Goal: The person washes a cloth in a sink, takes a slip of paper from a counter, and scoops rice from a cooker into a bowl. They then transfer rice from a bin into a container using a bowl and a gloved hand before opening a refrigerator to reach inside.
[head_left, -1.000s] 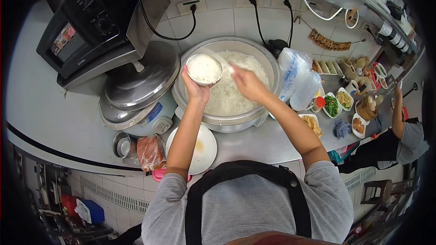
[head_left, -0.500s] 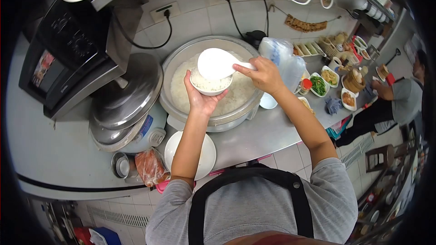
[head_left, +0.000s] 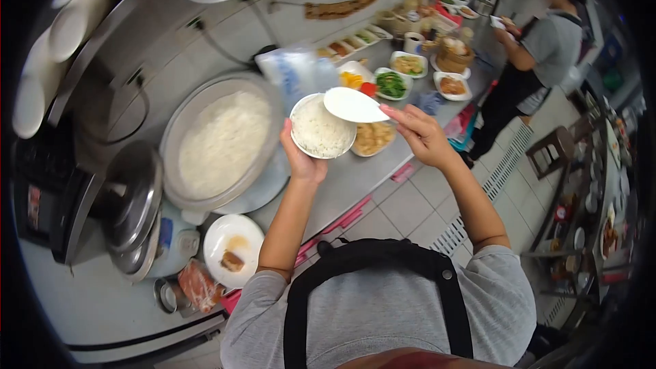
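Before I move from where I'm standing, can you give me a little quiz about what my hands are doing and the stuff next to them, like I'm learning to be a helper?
1. Pick one: what does your left hand hold?
a) a cup with a handle
b) a bowl
c) a fork
2. True or false: your right hand holds a knife.
3. Fill in the blank: the big round pot has white ____ in it.

Key:
1. b
2. False; it holds a white paddle.
3. rice
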Demonstrator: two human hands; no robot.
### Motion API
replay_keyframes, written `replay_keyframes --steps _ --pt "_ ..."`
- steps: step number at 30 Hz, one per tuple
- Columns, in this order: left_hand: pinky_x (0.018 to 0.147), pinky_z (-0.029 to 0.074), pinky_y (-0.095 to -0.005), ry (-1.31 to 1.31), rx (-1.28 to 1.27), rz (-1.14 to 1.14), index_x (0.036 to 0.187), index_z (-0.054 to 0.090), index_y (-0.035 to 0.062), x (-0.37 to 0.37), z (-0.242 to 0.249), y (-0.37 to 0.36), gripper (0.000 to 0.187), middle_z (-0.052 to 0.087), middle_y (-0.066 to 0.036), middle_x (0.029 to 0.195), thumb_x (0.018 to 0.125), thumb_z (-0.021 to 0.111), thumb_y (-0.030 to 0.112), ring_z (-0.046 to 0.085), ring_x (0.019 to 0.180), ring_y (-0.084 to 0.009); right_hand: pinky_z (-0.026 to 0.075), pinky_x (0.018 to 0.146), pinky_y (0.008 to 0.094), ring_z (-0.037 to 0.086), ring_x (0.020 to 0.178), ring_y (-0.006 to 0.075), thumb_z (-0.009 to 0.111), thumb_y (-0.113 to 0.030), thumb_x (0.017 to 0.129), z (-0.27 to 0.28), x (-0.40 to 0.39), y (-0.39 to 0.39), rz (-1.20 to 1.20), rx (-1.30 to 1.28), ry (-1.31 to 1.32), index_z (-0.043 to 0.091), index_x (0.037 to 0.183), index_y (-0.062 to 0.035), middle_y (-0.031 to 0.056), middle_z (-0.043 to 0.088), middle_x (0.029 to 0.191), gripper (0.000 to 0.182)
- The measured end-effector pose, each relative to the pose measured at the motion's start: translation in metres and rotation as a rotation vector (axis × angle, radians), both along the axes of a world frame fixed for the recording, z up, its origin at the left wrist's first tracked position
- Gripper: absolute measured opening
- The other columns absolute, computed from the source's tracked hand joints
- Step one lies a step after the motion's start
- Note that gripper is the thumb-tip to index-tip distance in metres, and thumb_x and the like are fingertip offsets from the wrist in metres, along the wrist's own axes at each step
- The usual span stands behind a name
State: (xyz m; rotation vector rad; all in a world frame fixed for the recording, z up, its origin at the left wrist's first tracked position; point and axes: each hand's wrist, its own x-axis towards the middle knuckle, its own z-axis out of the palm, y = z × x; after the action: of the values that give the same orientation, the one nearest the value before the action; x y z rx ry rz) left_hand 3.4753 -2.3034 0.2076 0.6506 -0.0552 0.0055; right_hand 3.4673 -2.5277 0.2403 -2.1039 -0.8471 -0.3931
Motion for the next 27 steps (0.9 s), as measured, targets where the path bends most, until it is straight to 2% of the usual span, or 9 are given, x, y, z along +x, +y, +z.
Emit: replay_keyframes --steps 4,8,11,14,15,20,22,23,27 --pt "0.092 0.037 -0.0375 -0.011 -0.028 -0.125 0.12 0.043 0.0059 -0.001 -0.018 -0.108 0.064 0.049 -0.009 0.119 0.081 0.032 0.055 0.047 0.109 -0.0242 0.042 0.058 0.0292 0.05 0.062 0.0228 0.05 -0.001 0.075 -0.006 -0.026 -0.096 -0.131 -0.222 -0.036 0.049 0.121 -0.0183 0.0099 0.049 0.07 0.049" --pt "0.089 0.041 -0.04 0.063 -0.104 -0.297 0.12 0.043 0.0065 -0.009 -0.028 -0.203 0.064 0.05 -0.011 0.118 0.08 0.033 0.056 0.05 0.106 -0.0268 0.042 0.065 0.0275 0.051 0.066 0.0164 0.046 -0.009 0.084 -0.03 -0.041 -0.175 -0.21 0.232 -0.025 0.047 0.121 -0.0094 0.008 0.056 0.077 0.037" --pt "0.087 0.043 -0.0398 0.128 -0.124 -0.476 0.118 0.045 0.006 -0.004 -0.035 -0.256 0.064 0.052 -0.011 0.115 0.08 0.033 0.056 0.052 0.103 -0.0272 0.034 0.053 0.0213 0.037 0.057 0.0062 0.039 -0.021 0.091 -0.028 -0.051 -0.221 -0.461 0.494 0.434 0.048 0.117 -0.0042 -0.0042 0.039 0.063 0.032" --pt "0.086 0.043 -0.0383 0.199 -0.084 -0.673 0.117 0.046 0.0054 0.008 -0.045 -0.295 0.064 0.053 -0.012 0.113 0.08 0.032 0.056 0.053 0.101 -0.0263 0.034 0.052 0.0217 0.037 0.055 0.007 0.039 -0.021 0.091 -0.04 -0.048 -0.262 -0.499 0.301 0.468 0.051 0.113 -0.0039 -0.0034 0.041 0.062 0.031" --pt "0.086 0.044 -0.0381 0.18 -0.044 -0.707 0.117 0.046 0.0054 0.014 -0.047 -0.308 0.065 0.054 -0.012 0.112 0.08 0.033 0.056 0.054 0.1 -0.0262 0.041 0.065 0.0241 0.051 0.068 0.0114 0.042 -0.022 0.089 -0.038 -0.055 -0.274 -0.5 0.233 0.498 0.055 0.106 -0.0026 0.0113 0.057 0.074 0.028" --pt "0.086 0.043 -0.0378 0.22 -0.018 -0.758 0.117 0.046 0.0061 0.056 -0.07 -0.369 0.064 0.054 -0.011 0.112 0.079 0.033 0.056 0.053 0.101 -0.0257 0.039 0.054 0.0238 0.047 0.055 0.0096 0.041 -0.02 0.09 -0.069 -0.054 -0.308 -0.573 0.27 0.396 0.056 0.105 -0.0034 0.0065 0.054 0.064 0.027" --pt "0.067 0.05 -0.0458 0.252 -0.052 -0.827 0.118 0.045 0.0097 0.076 -0.081 -0.391 0.063 0.055 -0.011 0.109 0.079 0.032 0.057 0.058 0.09 -0.0269 0.028 0.043 0.0186 0.031 0.046 0.003 0.034 -0.022 0.093 -0.096 -0.034 -0.318 -0.639 0.671 0.437 0.053 0.11 -0.0028 -0.0052 0.036 0.054 0.032" --pt "0.067 0.05 -0.0458 0.255 -0.059 -0.832 0.118 0.045 0.0097 0.087 -0.086 -0.404 0.063 0.055 -0.011 0.109 0.079 0.032 0.057 0.058 0.09 -0.0269 0.024 0.041 0.0171 0.027 0.044 0.001 0.031 -0.023 0.094 -0.104 -0.021 -0.32 -0.705 0.81 0.46 0.052 0.111 -0.0024 -0.0066 0.031 0.053 0.034" --pt "0.055 0.051 -0.0456 0.297 -0.088 -0.736 0.118 0.045 0.0139 0.13 -0.107 -0.442 0.063 0.056 -0.008 0.107 0.078 0.031 0.06 0.059 0.085 -0.0274 0.029 0.043 0.019 0.034 0.045 0.0036 0.034 -0.023 0.093 -0.131 0.024 -0.329 -0.837 0.711 0.513 0.052 0.111 -0.0035 -0.0045 0.037 0.055 0.032"
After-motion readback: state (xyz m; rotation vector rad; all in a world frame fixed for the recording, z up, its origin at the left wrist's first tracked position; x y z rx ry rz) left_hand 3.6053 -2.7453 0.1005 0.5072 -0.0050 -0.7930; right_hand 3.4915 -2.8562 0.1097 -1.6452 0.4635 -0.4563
